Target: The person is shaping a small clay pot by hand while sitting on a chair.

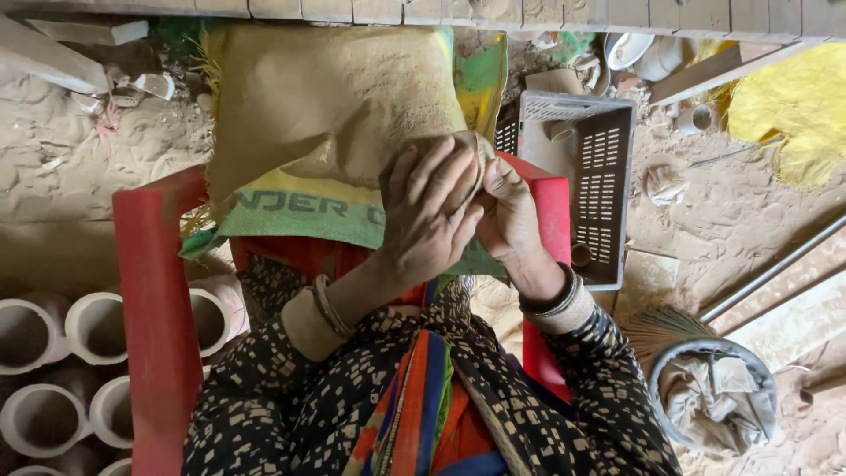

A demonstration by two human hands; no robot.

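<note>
Small clay piece (pixel 471 163), dust-coloured, held up between both hands over the lap, in front of the sack; mostly hidden by fingers, exact shape can't tell. Left hand (pixel 427 216) wrapped over it from the top, fingers curled shut on it. Right hand (pixel 509 211) pressed against its right side, fingers bent closed around the edge. Both hands dusty, bangles on both wrists.

Behind the hands: woven sack (pixel 326 115), tan with green-yellow print, draped over a red plastic chair (pixel 154 308), coated in sandy dust.

Right of the hands: grey slotted plastic crate (pixel 604 167) on the ground, holds one small clay cup (pixel 560 130) near the top and another small round clay piece (pixel 581 256) at the bottom end, otherwise dusty floor.

Lower right: round metal bowl (pixel 674 423) with crumpled wet-looking grey cloth (pixel 714 397) in it, straw broom (pixel 656 326) just beside.

Lower left: row of unfired clay pots (pixel 97 326), open mouths facing the camera, insides empty, stacked touching each other.

Top right: yellow sheet (pixel 793 106), a few white cups (pixel 630 48) on sandy ground.
</note>
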